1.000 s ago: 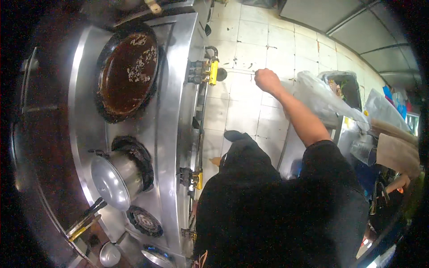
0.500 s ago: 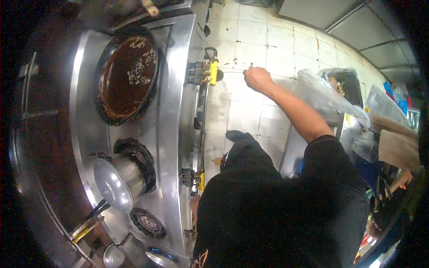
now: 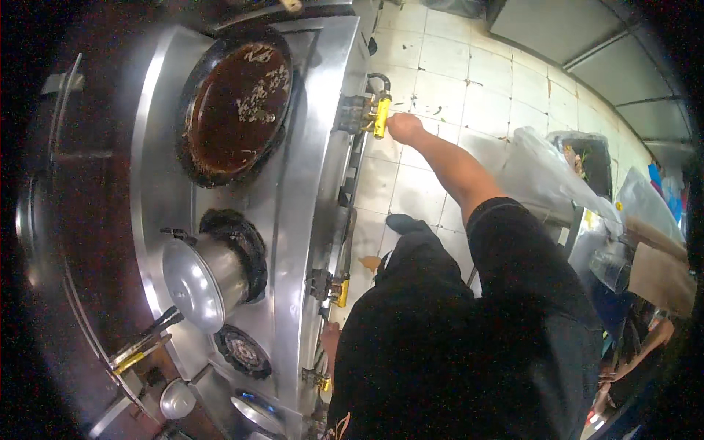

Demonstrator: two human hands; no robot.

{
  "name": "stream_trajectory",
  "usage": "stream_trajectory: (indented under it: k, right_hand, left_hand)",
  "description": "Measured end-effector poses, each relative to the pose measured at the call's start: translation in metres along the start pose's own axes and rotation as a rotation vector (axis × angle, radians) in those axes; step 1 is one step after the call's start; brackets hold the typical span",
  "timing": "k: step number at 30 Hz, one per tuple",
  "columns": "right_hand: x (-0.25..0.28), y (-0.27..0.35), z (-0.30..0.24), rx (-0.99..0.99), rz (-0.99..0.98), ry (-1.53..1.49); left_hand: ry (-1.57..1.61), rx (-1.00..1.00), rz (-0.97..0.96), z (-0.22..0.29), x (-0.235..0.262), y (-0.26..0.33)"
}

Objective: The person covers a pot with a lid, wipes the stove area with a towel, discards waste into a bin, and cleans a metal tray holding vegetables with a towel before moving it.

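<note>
On the stove, three yellow valves, one brown-filled wok and one large lidded pot are counted.

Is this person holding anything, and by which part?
Cannot be told: the bare, curled right hand is against or beside the yellow bar-shaped valve, palm hidden; the bare left hand is mostly hidden too.

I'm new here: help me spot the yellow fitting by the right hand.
Find the steel stove at left. Along its front, level with the dark pan, sits the yellow fitting; unlike the similar ones lower down, it has the right hand beside it.
</note>
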State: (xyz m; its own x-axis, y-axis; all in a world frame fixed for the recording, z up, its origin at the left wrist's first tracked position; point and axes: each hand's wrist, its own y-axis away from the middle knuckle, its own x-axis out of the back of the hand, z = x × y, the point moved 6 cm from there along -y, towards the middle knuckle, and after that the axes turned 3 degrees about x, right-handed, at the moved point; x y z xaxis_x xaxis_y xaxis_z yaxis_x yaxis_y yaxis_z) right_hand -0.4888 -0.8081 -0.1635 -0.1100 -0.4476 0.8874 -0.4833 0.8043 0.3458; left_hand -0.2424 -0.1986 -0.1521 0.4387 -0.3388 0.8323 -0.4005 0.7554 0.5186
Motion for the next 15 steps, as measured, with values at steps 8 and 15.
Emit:
stream_trajectory:
  k: [8, 15]
  right_hand:
    - [0.028, 0.022, 0.001, 0.066, 0.023, -0.023]
    - [0.120, 0.079, 0.012, 0.021, 0.206, 0.097]
  left_hand:
    - [0.028, 0.304, -0.260, 0.070, 0.049, 0.009]
    - [0.403, 0.328, 0.123, 0.006, 0.006, 0.009]
